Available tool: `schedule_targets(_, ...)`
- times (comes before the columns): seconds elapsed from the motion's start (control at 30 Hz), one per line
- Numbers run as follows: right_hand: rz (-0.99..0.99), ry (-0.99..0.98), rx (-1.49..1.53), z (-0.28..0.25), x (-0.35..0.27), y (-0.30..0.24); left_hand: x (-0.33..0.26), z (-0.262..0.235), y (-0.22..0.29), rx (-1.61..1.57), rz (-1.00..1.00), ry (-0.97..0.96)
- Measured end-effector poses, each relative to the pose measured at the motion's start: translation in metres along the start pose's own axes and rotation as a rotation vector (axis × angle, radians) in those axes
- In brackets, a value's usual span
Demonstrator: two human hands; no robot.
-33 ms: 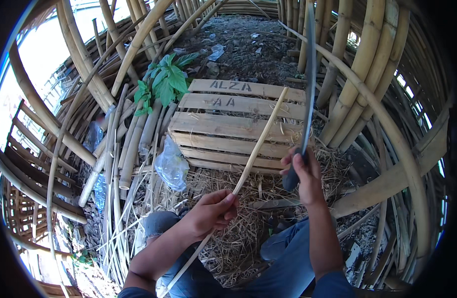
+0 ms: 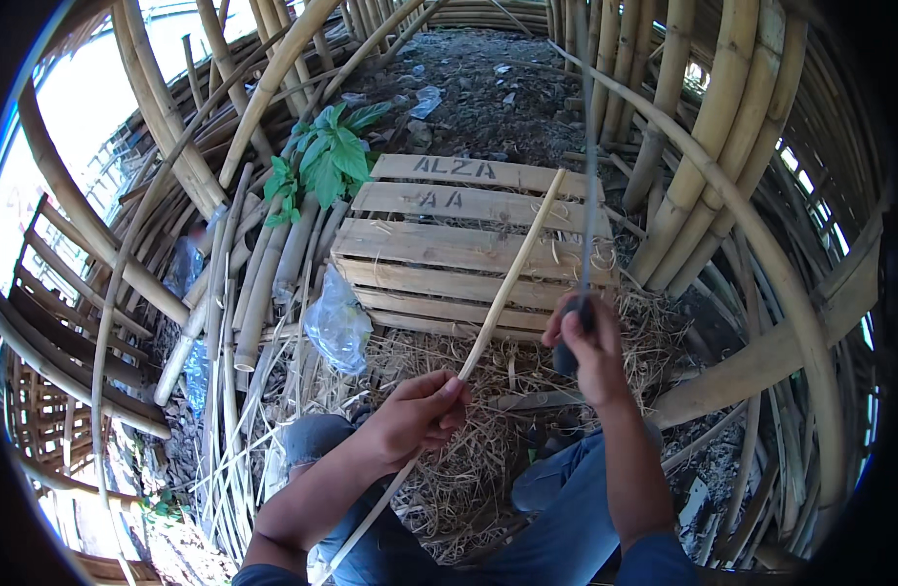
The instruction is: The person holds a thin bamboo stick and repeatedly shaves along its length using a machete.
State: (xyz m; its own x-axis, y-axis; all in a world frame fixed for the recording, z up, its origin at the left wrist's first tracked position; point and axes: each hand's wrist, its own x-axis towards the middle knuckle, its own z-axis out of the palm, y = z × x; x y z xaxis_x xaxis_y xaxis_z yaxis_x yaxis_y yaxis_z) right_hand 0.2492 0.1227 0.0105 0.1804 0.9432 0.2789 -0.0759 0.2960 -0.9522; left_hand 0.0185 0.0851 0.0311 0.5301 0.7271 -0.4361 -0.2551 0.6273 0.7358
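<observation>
Swinging left, the knife (image 2: 590, 195), blade blurred, perhaps by motion, comes nearer the pale stick (image 2: 507, 283) slanting toward the slatted crate (image 2: 410, 239), right hand (image 2: 597, 359) wrapped round the handle (image 2: 566, 354), left hand (image 2: 419, 420) clasping the stick.

You wear blue, denim-looking trousers (image 2: 566, 532), greyer toward the left knee (image 2: 315, 439). Just left of the trousers shows your dark-blue left sleeve (image 2: 268, 576); just right of them, your matching right sleeve (image 2: 654, 560). These 2 sleeves are short, leaving your left hand (image 2: 424, 418) and right hand (image 2: 591, 352) bare.
</observation>
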Motion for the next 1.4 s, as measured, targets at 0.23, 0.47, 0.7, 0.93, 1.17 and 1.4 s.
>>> schedule_targets(0.23, -0.048, -0.095, -0.616, 0.034, -0.030, 0.018, 0.002, 0.005, 0.002, -0.045, -0.026, 0.048)
schedule_targets(0.47, -0.603, -0.163, -0.923, 0.046, -0.036, 0.016, 0.002, 0.005, -0.004, -0.058, -0.050, 0.120)
schedule_targets(0.7, -0.556, -0.087, -0.942, 0.031, -0.015, 0.013, -0.011, 0.008, -0.003, -0.015, 0.018, 0.134)
schedule_targets(0.93, -0.572, -0.219, -0.909, 0.036, -0.023, 0.002, -0.012, 0.011, -0.006, 0.002, 0.024, 0.145)
schedule_targets(1.17, -0.578, -0.210, -0.905, 0.036, -0.027, -0.002, -0.011, 0.011, -0.012, 0.028, 0.030, 0.122)
schedule_targets(1.4, -0.642, -0.186, -0.934, 0.029, -0.017, 0.001, -0.008, 0.018, -0.007, -0.013, 0.072, 0.103)
